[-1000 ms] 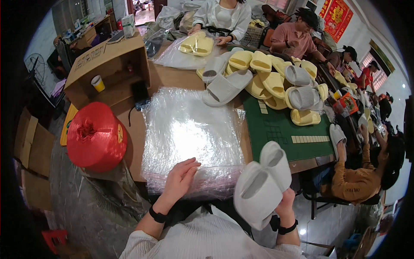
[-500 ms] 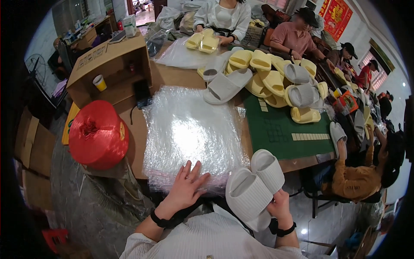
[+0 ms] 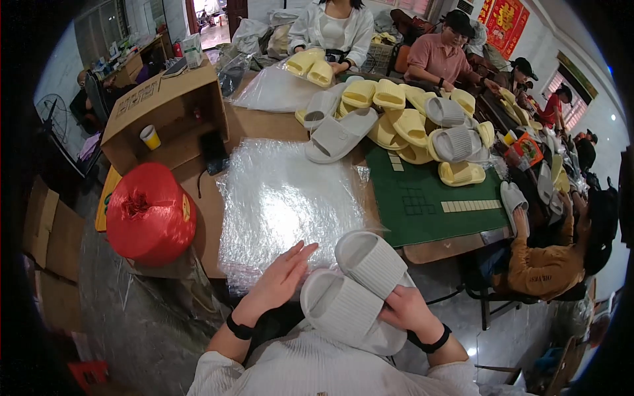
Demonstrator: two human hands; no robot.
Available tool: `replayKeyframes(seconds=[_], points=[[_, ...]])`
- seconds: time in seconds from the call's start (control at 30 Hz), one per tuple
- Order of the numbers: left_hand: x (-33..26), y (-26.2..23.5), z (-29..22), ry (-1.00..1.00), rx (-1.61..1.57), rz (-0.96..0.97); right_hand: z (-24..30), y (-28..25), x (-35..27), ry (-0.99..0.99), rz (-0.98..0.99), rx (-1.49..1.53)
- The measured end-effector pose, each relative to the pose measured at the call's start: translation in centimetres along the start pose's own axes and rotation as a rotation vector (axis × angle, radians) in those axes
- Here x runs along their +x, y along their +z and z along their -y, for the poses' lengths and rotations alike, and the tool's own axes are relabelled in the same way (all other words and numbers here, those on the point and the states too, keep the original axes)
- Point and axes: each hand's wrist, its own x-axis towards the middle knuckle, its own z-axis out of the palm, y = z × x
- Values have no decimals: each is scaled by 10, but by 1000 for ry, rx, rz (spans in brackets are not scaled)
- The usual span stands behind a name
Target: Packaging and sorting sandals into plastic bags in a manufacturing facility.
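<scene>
Crowded with slippers, the counter [image 3: 264,125] carries a slick stack of plastic bags [image 3: 290,198] — the left hand [image 3: 281,280], fingers apart, may drag several. The right hand [image 3: 406,310] clamps a grey slipper pair [image 3: 356,290] by the heels — one could slide off.

Floor: grey floor [image 3: 125,330] is showing below the worktop, shining pale at the lower right.
Worktop: a long brown worktop [image 3: 261,125] is running away toward the far end, with a green mat [image 3: 429,204] lying on its right part.
Walls: a pale wall [image 3: 548,39] is carrying a red hanging [image 3: 505,16] at upper right.
Doorway: daylight is coming in through an opening [image 3: 208,13] at the far end.
Left side: flattened cardboard [image 3: 49,231] is leaning by the floor, and a fan [image 3: 56,112] is standing beyond it.
Seating: people are sitting along the far and right sides.
</scene>
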Motion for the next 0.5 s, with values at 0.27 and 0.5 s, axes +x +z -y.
replayKeyframes(seconds=[0.27,0.5], points=[[-6,19,-23,227,615,67,9,25,30,188,87,-17],[-4,20,-36,326,555,60,-9,72,101,-27,91,-90]])
